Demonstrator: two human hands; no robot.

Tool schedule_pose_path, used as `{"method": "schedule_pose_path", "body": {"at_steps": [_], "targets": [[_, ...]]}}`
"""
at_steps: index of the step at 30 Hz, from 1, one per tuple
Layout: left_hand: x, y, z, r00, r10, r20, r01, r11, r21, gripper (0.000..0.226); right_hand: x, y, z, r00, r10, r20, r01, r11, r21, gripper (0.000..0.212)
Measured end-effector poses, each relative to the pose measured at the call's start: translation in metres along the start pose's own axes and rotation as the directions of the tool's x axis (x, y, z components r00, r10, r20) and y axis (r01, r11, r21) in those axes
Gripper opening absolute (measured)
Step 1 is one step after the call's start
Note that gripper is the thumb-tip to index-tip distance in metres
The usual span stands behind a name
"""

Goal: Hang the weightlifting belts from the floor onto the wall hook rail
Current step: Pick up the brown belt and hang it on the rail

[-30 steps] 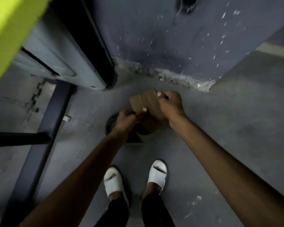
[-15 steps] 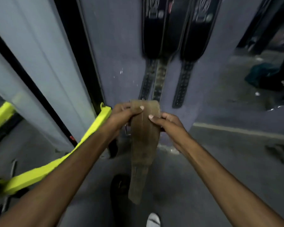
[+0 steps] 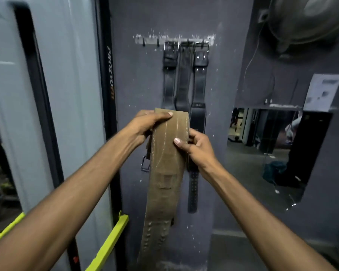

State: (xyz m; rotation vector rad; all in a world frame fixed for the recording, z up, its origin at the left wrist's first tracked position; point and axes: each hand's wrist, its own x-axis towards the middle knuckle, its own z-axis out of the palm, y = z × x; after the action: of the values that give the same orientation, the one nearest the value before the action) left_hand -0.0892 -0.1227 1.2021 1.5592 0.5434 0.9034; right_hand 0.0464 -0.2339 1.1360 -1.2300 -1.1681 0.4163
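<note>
A tan suede weightlifting belt [image 3: 164, 182] hangs down in front of me, folded over at the top. My left hand [image 3: 145, 126] grips its upper left edge and my right hand [image 3: 196, 147] pinches its right edge. Its metal buckle [image 3: 145, 166] dangles behind on the left. High on the grey wall is the white hook rail [image 3: 174, 40], with three black belts [image 3: 184, 79] hanging from its right hooks. Two hooks at the rail's left end carry nothing. The tan belt is well below the rail.
A grey gym machine column [image 3: 53, 114] with a black upright stands to the left, with yellow bars [image 3: 108, 241] low down. A wall fan [image 3: 305, 22] is at the top right. A mirror [image 3: 266, 153] and a paper notice [image 3: 323, 90] are on the right wall.
I have straightened up from the floor with the tan belt. Both hands raised it from near the floor to chest height, and the hook rail has come into view.
</note>
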Motion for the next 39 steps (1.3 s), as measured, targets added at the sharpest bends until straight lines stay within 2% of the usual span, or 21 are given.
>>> {"method": "schedule_pose_path", "body": {"at_steps": [5,9,12,14,18,21,23,27,30,35,37,39], "targets": [[-0.015,0.047,0.006,0.987,0.160,-0.010,-0.160,0.984,-0.079,0.027,0.038,-0.085,-0.005,0.991,-0.130,-0.029,0.131,0.989,0.064,0.031],[-0.034,0.042,0.013,0.960,0.276,-0.039,-0.275,0.961,0.036,0.038,0.054,-0.130,-0.013,0.979,-0.196,-0.053,0.198,0.979,0.041,0.022],[-0.066,0.016,0.026,0.966,0.260,0.014,-0.259,0.958,0.126,0.033,0.061,-0.158,-0.021,0.970,-0.235,-0.057,0.239,0.968,0.072,0.016],[-0.088,-0.010,0.036,0.969,0.221,0.110,-0.238,0.954,0.181,0.028,0.061,-0.178,-0.030,0.960,-0.271,-0.066,0.276,0.957,0.092,0.017],[-0.113,-0.039,0.041,0.958,0.131,0.255,-0.204,0.937,0.283,0.035,0.060,-0.201,-0.045,0.940,-0.332,-0.082,0.339,0.935,0.101,0.014],[-0.110,-0.011,0.035,0.959,0.154,0.237,-0.220,0.933,0.284,0.035,0.060,-0.208,-0.049,0.937,-0.343,-0.073,0.349,0.931,0.110,0.013],[-0.101,0.027,0.028,0.953,0.234,0.194,-0.270,0.945,0.185,0.034,0.060,-0.210,-0.049,0.936,-0.345,-0.067,0.350,0.930,0.111,0.013],[-0.072,0.107,0.023,0.922,0.374,0.098,-0.372,0.927,-0.042,0.050,0.055,-0.214,-0.044,0.938,-0.346,-0.038,0.348,0.932,0.098,0.014],[-0.053,0.156,0.026,0.908,0.418,0.034,-0.412,0.904,-0.117,0.034,0.046,-0.217,-0.042,0.935,-0.354,-0.002,0.354,0.934,0.057,0.017],[-0.047,0.174,0.038,0.887,0.461,0.002,-0.460,0.885,-0.073,0.030,0.026,-0.208,-0.055,0.942,-0.335,0.027,0.329,0.934,0.136,0.029],[-0.048,0.175,0.044,0.870,0.493,0.000,-0.492,0.868,-0.061,0.028,0.004,-0.179,-0.061,0.942,-0.315,0.115,0.315,0.949,0.016,0.036],[-0.050,0.177,0.044,0.860,0.509,-0.021,-0.510,0.858,-0.065,0.028,-0.026,-0.132,-0.061,0.947,-0.212,0.243,0.261,0.946,-0.194,0.038]]}}
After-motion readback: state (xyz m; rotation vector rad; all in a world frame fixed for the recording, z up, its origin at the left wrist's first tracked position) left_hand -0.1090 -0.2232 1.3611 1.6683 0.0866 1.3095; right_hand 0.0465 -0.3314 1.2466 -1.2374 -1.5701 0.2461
